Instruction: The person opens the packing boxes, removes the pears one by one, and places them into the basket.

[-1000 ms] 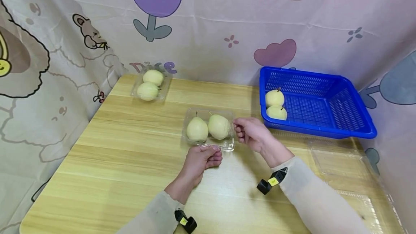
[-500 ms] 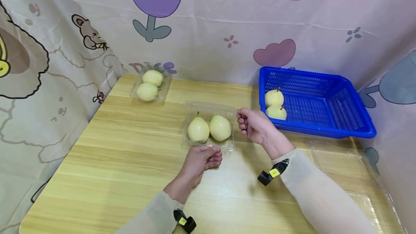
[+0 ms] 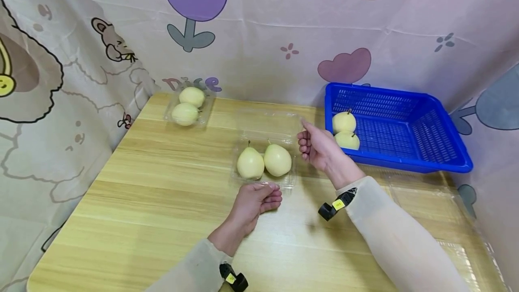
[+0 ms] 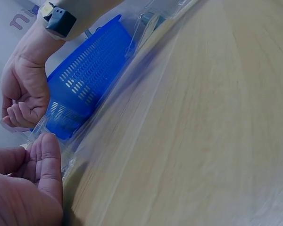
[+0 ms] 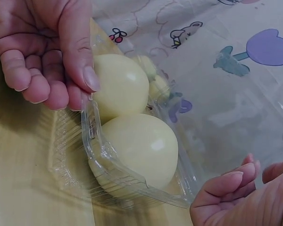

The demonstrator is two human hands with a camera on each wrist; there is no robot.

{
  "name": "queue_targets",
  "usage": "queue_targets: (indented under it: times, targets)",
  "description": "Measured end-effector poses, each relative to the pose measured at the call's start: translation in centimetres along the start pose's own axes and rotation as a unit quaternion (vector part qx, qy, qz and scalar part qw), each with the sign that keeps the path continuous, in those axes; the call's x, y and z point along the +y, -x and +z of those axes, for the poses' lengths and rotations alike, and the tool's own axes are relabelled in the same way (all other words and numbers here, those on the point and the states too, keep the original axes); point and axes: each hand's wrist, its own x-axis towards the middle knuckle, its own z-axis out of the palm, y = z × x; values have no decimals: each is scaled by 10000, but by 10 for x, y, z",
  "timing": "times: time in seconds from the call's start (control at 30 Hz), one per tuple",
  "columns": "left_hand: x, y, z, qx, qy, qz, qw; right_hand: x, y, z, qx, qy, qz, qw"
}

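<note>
A clear plastic fruit box (image 3: 234,172) with two pale yellow pears (image 3: 250,163) stands mid-table, its hinged lid (image 3: 269,124) tilted up and back. My left hand (image 3: 257,202) pinches the front rim, thumb on top. In the right wrist view the same left hand (image 5: 42,56) grips the rim close beside the pears (image 5: 137,150). At the lid's right edge, my right hand (image 3: 318,148) holds the lid near its corner, thumb raised and fingers curled. The left wrist view shows that right hand (image 4: 26,89) too; the plastic at its fingertips is faint.
Another clear box (image 3: 207,114) holding two pears sits at the back left. A blue plastic basket (image 3: 389,161) with two pears (image 3: 343,123) stands at the back right. More clear plastic boxes (image 3: 421,193) lie along the table's right side. Patterned cloth (image 3: 259,35) hangs behind.
My right hand has moved up and away, and the lid has swung from over the pears to an upright, backward lean. The left hand stays on the front rim.
</note>
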Motion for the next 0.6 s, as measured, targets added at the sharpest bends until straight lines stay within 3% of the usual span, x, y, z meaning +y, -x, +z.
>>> queue_targets:
  times: [0.2, 0.33, 0.5, 0.6]
  targets:
    - [-3, -1, 1, -1, 57, -32, 10000, 1, -3, -1, 38, 29, -163, 9999]
    - [-4, -1, 1, -22, 41, -92, 9999, 7, -5, 0, 104, 648, -488, 9967]
    - [-2, 0, 0, -77, 5, -172, 9998, 17, -6, 1, 236, 1487, -973, 9838]
    - [0, 1, -1, -189, -229, -274, 9992, 23, -6, 1, 215, 1812, -1165, 9763]
